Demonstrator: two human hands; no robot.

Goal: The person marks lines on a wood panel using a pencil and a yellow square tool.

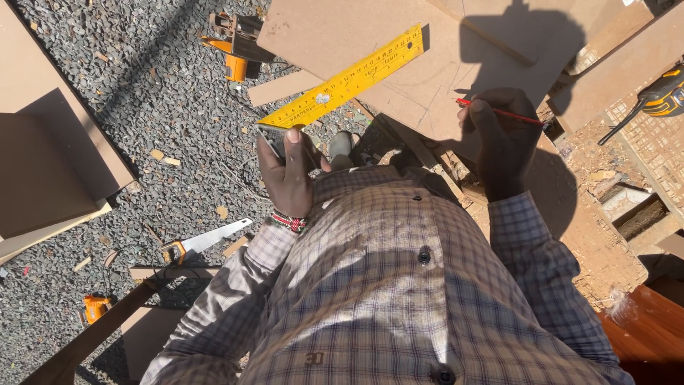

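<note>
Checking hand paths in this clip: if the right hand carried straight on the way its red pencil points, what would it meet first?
The right hand holds a red pencil pointing rightward over the brown board. Straight on, it would probably reach the board's right edge first, then the wooden offcuts beyond; depth is unclear.

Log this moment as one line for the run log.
left hand: holds yellow square by its stock, blade on brown board | right hand: holds red pencil over board | handsaw: on gravel
</note>
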